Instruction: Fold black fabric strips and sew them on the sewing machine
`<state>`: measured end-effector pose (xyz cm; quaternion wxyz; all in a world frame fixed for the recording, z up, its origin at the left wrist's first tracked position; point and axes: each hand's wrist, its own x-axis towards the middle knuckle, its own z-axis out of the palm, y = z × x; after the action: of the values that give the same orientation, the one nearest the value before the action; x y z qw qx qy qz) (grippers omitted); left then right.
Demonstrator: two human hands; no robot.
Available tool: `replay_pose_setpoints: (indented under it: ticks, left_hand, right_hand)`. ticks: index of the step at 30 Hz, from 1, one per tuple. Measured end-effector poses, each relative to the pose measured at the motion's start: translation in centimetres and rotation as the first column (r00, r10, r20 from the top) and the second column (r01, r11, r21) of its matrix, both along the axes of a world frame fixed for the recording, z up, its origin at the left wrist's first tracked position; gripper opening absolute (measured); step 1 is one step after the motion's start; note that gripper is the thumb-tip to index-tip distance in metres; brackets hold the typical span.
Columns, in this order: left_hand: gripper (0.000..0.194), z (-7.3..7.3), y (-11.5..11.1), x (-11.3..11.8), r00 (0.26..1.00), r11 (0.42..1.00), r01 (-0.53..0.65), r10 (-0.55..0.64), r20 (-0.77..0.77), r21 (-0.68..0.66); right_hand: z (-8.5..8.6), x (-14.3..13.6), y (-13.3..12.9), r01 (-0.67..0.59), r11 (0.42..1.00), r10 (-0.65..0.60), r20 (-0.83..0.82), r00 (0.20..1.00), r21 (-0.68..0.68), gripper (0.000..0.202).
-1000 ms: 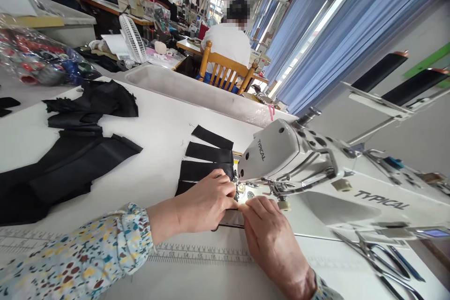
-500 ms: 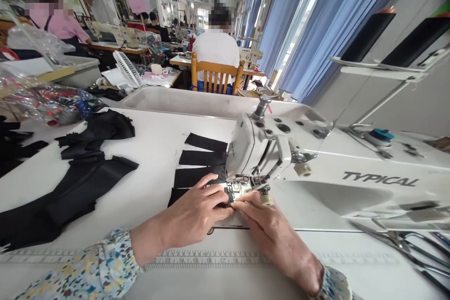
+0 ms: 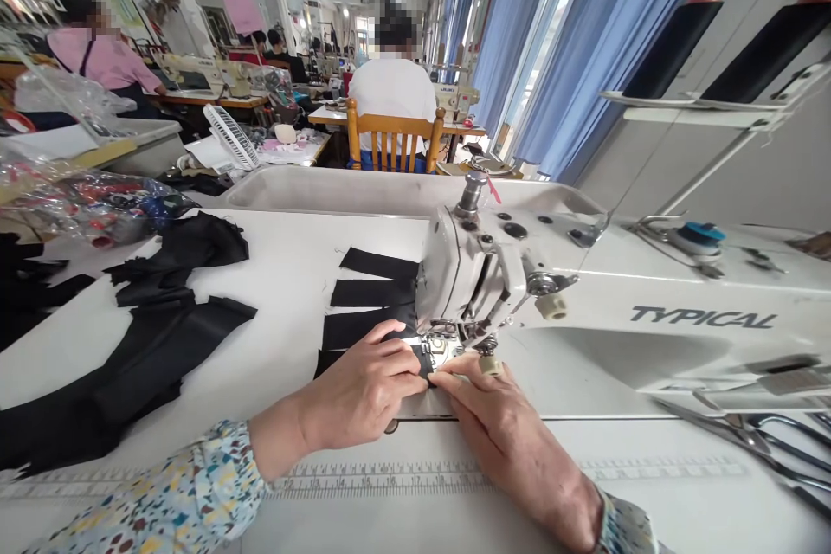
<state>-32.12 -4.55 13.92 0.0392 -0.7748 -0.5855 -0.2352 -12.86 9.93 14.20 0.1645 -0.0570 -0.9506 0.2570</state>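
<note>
Beside the needle area of the white sewing machine (image 3: 454, 277), my left hand (image 3: 363, 385) presses on a black fabric strip, its fingers bent and close together. My right hand (image 3: 499, 415) pinches the edge of the same strip at the presser foot (image 3: 432, 355), its fingertips almost touching the left ones. Several black fabric strips (image 3: 370, 292) fan out to the left of the machine head, their right ends running behind it. Larger black fabric pieces (image 3: 130, 372) lie further left on the white table (image 3: 286, 277).
Scissors (image 3: 766, 446) lie at the right edge. A printed ruler (image 3: 402, 480) crosses the front of the table. Bagged items (image 3: 97, 199) sit at the left. Black thread cones (image 3: 675, 48) stand at the upper right. People sit at other machines ahead.
The left thumb has shifted slightly up from the table, uncovering more dark fabric between the fingertips. Both hands stay at the presser foot. The camera view has shifted slightly.
</note>
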Motion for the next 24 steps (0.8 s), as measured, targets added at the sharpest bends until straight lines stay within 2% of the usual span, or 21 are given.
replay_pose_setpoints:
  ticks: [5, 9, 13, 16, 19, 24]
  left_hand:
    - [0.036, 0.1, 0.7, -0.5, 0.996, 0.999, 0.047, -0.048, 0.075, 0.012]
    - [0.032, -0.1, 2.3, -1.2, 0.995, 1.000, 0.012, -0.014, 0.100, 0.011]
    - [0.026, -0.5, 3.7, -1.8, 0.996, 0.998, 0.038, -0.035, 0.083, -0.043]
    - [0.025, -1.0, 4.2, -2.2, 0.983, 0.997, 0.060, -0.051, 0.175, -0.047]
    - [0.023, -1.5, 4.3, -2.3, 0.963, 0.997, 0.065, -0.055, 0.263, -0.031]
    - [0.020, -2.1, 4.3, -2.4, 0.959, 0.999, 0.043, -0.035, 0.280, -0.021]
  right_hand:
    - [-0.2, -0.1, 0.0, 0.028, 0.999, -0.026, 0.048, 0.999, -0.046, 0.031]
    - [-0.6, -0.3, -0.2, 0.051, 0.992, -0.046, 0.042, 0.998, -0.114, 0.033]
    - [-0.7, -0.5, -0.8, 0.119, 0.982, -0.113, 0.047, 0.992, -0.146, 0.027]
    - [-0.8, -0.7, -1.2, 0.193, 0.969, -0.185, 0.069, 0.980, -0.151, 0.018]
    - [-1.1, -1.1, -1.5, 0.271, 0.958, -0.265, 0.072, 0.961, -0.090, 0.012]
    - [-1.5, -1.9, -2.1, 0.316, 0.938, -0.322, 0.017, 0.947, 0.141, 0.013]
